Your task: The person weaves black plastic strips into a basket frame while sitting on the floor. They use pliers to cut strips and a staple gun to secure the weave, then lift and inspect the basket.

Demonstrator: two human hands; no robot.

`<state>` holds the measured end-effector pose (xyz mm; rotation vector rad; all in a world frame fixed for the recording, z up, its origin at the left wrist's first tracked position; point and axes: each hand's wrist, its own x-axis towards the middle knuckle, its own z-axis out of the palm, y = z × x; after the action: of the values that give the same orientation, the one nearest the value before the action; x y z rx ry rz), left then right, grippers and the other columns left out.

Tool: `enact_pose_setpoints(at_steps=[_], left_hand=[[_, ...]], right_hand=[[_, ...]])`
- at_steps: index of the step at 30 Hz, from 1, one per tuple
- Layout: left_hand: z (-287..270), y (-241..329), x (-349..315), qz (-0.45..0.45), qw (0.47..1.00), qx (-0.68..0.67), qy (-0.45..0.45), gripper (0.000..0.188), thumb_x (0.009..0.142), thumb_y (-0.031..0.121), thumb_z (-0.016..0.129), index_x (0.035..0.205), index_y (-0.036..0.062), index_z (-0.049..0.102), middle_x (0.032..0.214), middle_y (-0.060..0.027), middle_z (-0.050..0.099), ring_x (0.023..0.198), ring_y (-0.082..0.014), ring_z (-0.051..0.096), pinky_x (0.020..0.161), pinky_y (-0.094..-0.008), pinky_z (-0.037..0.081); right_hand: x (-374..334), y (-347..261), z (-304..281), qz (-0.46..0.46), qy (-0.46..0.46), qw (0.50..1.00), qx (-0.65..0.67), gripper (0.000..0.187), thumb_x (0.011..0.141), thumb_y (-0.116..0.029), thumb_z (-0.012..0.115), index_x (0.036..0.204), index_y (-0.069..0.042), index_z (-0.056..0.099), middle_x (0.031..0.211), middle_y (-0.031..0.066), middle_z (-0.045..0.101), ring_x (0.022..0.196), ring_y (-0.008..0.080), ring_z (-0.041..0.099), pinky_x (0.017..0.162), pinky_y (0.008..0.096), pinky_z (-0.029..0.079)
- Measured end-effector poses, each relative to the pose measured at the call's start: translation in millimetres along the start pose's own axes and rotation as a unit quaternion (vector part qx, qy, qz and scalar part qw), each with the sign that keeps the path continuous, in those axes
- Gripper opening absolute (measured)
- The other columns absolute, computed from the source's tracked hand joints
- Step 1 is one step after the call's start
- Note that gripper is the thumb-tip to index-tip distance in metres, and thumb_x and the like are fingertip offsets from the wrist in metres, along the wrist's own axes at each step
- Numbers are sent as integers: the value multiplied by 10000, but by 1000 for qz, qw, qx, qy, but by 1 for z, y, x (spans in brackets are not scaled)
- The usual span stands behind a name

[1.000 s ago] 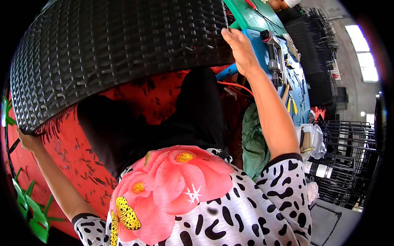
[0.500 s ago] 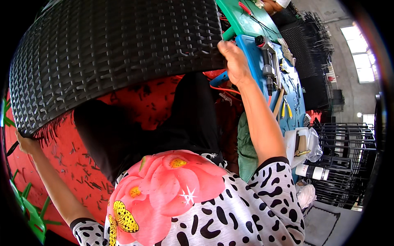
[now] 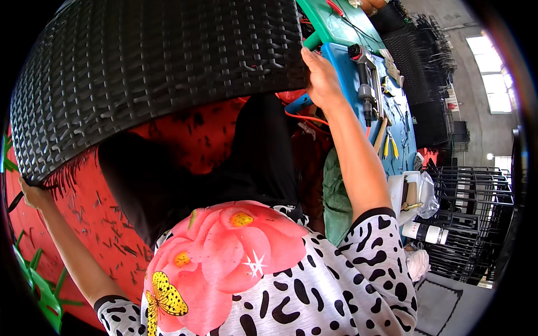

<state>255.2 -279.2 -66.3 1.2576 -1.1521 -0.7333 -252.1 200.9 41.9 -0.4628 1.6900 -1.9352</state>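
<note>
A large black woven rattan panel (image 3: 162, 61) fills the upper left, tilted above my knees. Loose strand ends hang in a fringe from its lower left edge. My right hand (image 3: 323, 79) grips the panel's right edge, thumb up and the other fingers partly hidden. At the lower left corner my left hand (image 3: 33, 195) is closed on the panel's edge, its fingertips hidden behind the weave.
To the right, a blue stool (image 3: 344, 67) bears a power tool (image 3: 364, 84), yellow-handled pliers (image 3: 391, 147) and a hammer-like wooden handle (image 3: 381, 134). A green stool (image 3: 336, 25) stands beyond. Black scraps litter the red floor (image 3: 101, 224). Black metal frames (image 3: 471, 218) stack at right.
The right hand has shifted slightly up along the panel's edge. The panel has moved a little left, still held at both sides.
</note>
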Motion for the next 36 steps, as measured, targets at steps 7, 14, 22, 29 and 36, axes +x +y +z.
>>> enact_pose_setpoints(at_steps=[7,14,22,29,36], left_hand=[[16,25,-25,-87,995,-36,40,406,942,193,360,1276,15,506,1144,-149,611,930,-219,621,829,-296,502],[-32,-52,40,266,924,276,-9,394,946,195,345,1248,32,538,1117,-164,628,920,-219,631,811,-302,506],[16,37,-34,-88,992,-55,66,436,950,316,446,1157,-35,601,1067,-136,651,920,-204,629,815,-306,505],[-24,-48,40,187,964,188,15,469,930,381,462,1069,-30,642,1005,-171,659,871,-224,631,747,-351,503],[27,31,-38,-86,992,-45,82,522,851,387,598,996,-113,640,968,-173,661,852,-237,643,747,-339,511]], right_hand=[[3,-6,4,-45,41,879,-473,586,815,-527,634,979,35,602,907,48,605,825,110,517,747,265,424],[0,11,17,-97,101,851,-505,834,584,-590,798,1049,49,532,1006,165,630,987,259,594,888,362,442],[-21,-25,48,-421,63,638,-642,544,685,-433,750,972,-29,526,834,160,572,788,339,572,676,419,461],[1,9,79,-444,-52,648,-617,351,790,-407,653,731,-92,507,685,79,571,670,310,595,542,426,453],[-1,-26,84,-204,-124,717,-654,433,741,-481,681,715,-54,611,712,153,631,719,339,617,626,449,473]])
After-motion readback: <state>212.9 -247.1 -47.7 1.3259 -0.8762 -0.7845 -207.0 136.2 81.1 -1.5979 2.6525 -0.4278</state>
